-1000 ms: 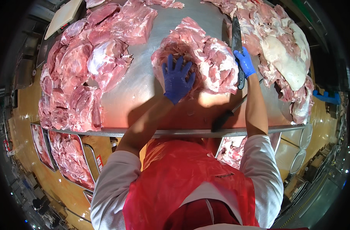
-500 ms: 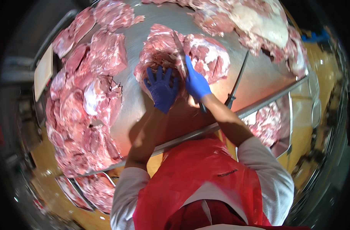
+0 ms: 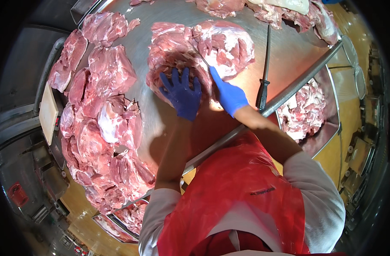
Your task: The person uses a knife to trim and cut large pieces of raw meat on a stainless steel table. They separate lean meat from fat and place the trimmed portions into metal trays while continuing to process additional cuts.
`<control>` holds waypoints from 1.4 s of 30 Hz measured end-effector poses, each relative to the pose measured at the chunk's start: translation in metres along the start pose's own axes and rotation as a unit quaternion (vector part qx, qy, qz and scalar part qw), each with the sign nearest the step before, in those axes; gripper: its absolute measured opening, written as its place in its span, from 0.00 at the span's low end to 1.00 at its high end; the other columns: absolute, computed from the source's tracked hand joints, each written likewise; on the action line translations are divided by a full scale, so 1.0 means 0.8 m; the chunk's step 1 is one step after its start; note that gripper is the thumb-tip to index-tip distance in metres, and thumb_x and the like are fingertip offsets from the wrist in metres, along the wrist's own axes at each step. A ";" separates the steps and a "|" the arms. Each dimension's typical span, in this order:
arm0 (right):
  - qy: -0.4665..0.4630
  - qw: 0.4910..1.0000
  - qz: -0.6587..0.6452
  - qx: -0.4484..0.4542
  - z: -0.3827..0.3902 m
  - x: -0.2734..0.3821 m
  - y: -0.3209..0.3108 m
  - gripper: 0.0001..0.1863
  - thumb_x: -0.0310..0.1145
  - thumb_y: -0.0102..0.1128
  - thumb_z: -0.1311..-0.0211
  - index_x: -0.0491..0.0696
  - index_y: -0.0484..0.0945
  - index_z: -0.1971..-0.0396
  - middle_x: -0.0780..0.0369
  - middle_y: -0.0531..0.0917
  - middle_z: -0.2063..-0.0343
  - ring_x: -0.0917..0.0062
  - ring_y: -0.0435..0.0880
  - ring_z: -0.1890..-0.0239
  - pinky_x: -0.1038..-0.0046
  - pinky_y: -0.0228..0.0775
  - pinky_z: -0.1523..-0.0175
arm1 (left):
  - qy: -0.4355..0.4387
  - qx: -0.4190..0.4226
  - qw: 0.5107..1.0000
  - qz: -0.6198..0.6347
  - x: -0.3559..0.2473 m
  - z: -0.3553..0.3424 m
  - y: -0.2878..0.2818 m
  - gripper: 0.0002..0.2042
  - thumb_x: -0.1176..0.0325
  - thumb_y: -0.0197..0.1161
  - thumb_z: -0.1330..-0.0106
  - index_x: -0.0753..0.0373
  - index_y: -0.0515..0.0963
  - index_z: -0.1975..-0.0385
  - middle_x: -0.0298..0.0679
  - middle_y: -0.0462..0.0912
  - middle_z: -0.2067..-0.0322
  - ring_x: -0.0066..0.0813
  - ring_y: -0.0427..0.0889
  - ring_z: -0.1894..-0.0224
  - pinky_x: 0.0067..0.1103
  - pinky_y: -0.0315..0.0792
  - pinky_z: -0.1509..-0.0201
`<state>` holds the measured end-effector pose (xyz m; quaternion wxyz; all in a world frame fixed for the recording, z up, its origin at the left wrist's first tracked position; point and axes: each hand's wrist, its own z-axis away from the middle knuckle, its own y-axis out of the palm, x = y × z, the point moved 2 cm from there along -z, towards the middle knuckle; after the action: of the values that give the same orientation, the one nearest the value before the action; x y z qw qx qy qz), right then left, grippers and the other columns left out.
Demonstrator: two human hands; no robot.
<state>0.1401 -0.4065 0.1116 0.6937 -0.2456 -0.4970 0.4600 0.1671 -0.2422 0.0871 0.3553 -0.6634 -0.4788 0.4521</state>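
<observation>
A large piece of raw meat [image 3: 227, 49] lies in the middle of the steel table, spread in two lobes with a cleft between them. My left hand [image 3: 183, 94], in a blue glove, presses on its left lobe with the fingers spread. My blue-gloved right hand [image 3: 230, 94] grips a knife [image 3: 200, 54], forefinger stretched along the blade. The blade slants up and left along the cleft, its tip at the meat. The knife's handle is hidden by my hand. To the right of that hand lies a sharpening steel [image 3: 266, 59] with a black handle.
Many raw meat cuts [image 3: 96, 123] cover the table's left side; more meat [image 3: 272, 13] lies along the far edge. A metal tub [image 3: 329, 111] of trimmings stands beyond the right edge rail [image 3: 306, 77]. Another meat-filled tray [image 3: 114, 228] is below left. A white board [image 3: 47, 113] stands at left.
The view has turned and shifted. My right hand has drawn the knife back toward me, and less of its blade shows above the meat. My left hand stays spread on the left lobe.
</observation>
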 end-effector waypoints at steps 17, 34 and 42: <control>-0.129 0.979 0.039 -0.156 -0.058 0.000 -0.108 0.43 0.34 0.58 0.38 0.57 0.47 0.25 0.48 0.84 0.67 0.53 0.85 0.66 0.59 0.77 0.61 | 0.032 0.090 0.991 -0.091 -0.042 -0.038 0.011 0.28 0.53 0.59 0.39 0.53 0.70 0.38 0.43 0.67 0.34 0.58 0.52 0.27 0.64 0.42 0.32; -0.127 0.989 -0.016 -0.078 -0.146 -0.035 -0.070 0.42 0.28 0.50 0.38 0.57 0.44 0.25 0.40 0.72 0.41 0.46 0.79 0.47 0.54 0.72 0.43 | 0.144 0.186 0.970 -0.066 -0.084 -0.043 0.059 0.30 0.59 0.62 0.43 0.61 0.68 0.39 0.47 0.70 0.42 0.54 0.57 0.31 0.67 0.35 0.32; -0.057 0.995 -0.045 -0.072 -0.153 -0.017 -0.080 0.39 0.35 0.50 0.35 0.62 0.47 0.26 0.45 0.81 0.51 0.47 0.82 0.52 0.54 0.74 0.47 | 0.130 0.120 0.984 -0.005 -0.099 -0.047 0.060 0.20 0.67 0.57 0.37 0.63 0.72 0.45 0.46 0.73 0.49 0.50 0.63 0.36 0.62 0.42 0.31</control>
<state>0.2766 -0.4336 0.1090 0.6648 -0.2460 -0.5778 0.4046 0.2070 -0.3334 0.0771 0.4937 -0.6668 -0.3745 0.4141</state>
